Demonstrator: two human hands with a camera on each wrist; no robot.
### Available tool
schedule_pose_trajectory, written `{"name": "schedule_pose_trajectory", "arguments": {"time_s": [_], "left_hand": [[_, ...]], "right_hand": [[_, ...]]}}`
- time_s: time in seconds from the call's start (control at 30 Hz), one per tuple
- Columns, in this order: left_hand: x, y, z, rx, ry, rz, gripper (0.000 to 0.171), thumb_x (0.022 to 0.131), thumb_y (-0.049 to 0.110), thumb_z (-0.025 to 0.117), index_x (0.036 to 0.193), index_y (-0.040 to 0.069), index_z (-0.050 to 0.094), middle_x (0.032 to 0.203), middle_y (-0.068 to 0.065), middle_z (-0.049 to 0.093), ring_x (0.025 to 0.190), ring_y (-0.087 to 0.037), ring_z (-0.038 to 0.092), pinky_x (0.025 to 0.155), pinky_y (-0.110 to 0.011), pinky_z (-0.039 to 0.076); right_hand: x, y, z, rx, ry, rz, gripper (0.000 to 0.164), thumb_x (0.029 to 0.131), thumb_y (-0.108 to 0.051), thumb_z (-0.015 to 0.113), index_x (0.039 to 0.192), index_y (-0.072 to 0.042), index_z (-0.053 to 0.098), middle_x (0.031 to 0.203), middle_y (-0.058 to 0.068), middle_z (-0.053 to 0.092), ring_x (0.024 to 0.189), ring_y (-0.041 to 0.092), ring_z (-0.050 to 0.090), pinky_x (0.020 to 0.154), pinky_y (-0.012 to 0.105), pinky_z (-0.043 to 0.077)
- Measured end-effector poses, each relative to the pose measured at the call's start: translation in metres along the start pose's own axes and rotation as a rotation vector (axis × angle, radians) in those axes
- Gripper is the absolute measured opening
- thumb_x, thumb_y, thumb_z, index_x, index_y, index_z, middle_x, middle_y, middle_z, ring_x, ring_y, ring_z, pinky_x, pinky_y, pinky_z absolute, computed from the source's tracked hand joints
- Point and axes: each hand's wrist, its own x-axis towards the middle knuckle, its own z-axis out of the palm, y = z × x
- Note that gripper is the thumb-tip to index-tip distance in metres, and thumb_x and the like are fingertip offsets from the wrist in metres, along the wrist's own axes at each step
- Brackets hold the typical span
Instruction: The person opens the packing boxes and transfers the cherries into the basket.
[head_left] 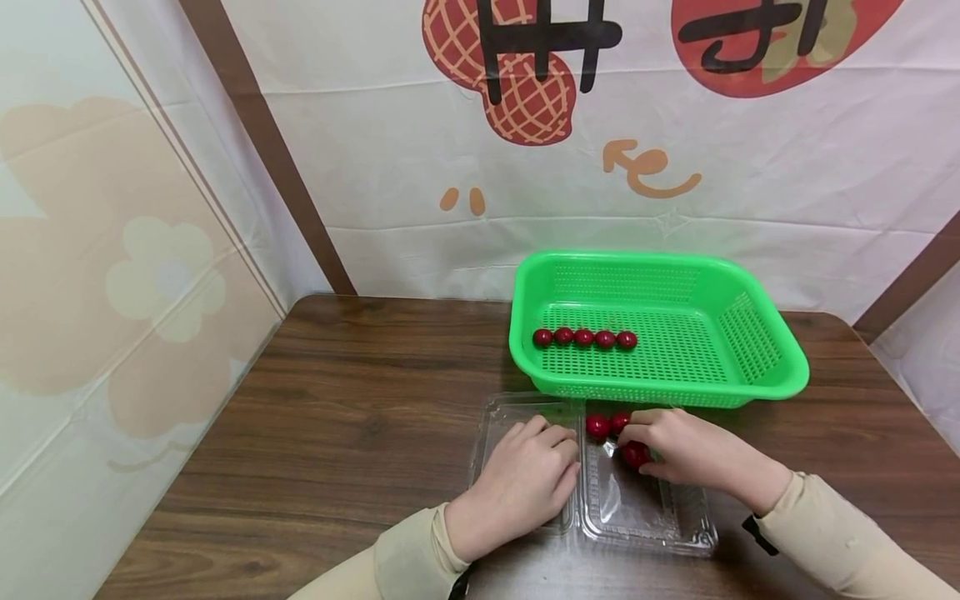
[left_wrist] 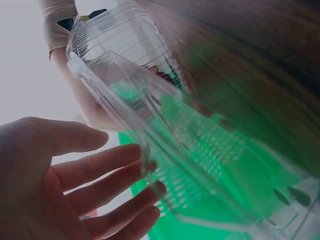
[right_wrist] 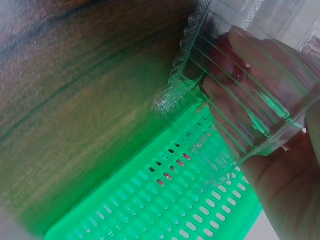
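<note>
A clear plastic clamshell box stands unfolded on the table, its lid (head_left: 495,417) at the left and its tray (head_left: 630,529) at the right. Over the lid rests my left hand (head_left: 521,479); the left wrist view shows its fingers (left_wrist: 107,162) loosely extended, fingertips right at the clear edge. My right hand (head_left: 675,446) reaches into the tray and pinches a round, glossy dark red cherry-like fruit (head_left: 634,454) between thumb and fingers. Through the clear wall, the right wrist view shows this fruit (right_wrist: 227,60). Two more such fruits (head_left: 597,427) sit at the tray's far end, one partly behind the fingers.
Just behind the box stands a green perforated basket (head_left: 780,367). Several dark red fruits (head_left: 583,337) lie in a row along its left part. The brown wooden table (head_left: 322,433) extends to the left, and a printed cloth (head_left: 360,167) hangs behind it.
</note>
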Motion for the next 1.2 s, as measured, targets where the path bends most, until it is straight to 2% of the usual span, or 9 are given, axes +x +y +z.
{"name": "schedule_pose_trajectory", "arguments": {"time_s": [0.6,1.2], "left_hand": [[0.000,0.000,0.000,0.008,0.021,0.003,0.014,0.083,0.025,0.058,0.082,0.016,0.069,0.096,0.004,0.068,0.085,-0.015,0.054,0.068,-0.027,0.045],[0.000,-0.001,0.001,0.005,0.021,0.004,0.015,0.083,0.025,0.057,0.083,0.016,0.069,0.097,0.004,0.068,0.085,-0.015,0.054,0.068,-0.028,0.046]], "right_hand": [[-0.001,-0.002,-0.011,-0.004,0.030,-0.011,0.032,0.064,-0.013,0.077,0.095,-0.008,0.068,0.084,0.000,0.065,0.073,0.010,0.060,0.063,0.023,0.054],[-0.002,-0.004,-0.022,-0.036,0.076,-0.019,0.033,0.063,-0.011,0.076,0.095,-0.005,0.068,0.083,0.001,0.064,0.072,0.012,0.060,0.062,0.025,0.055]]}}
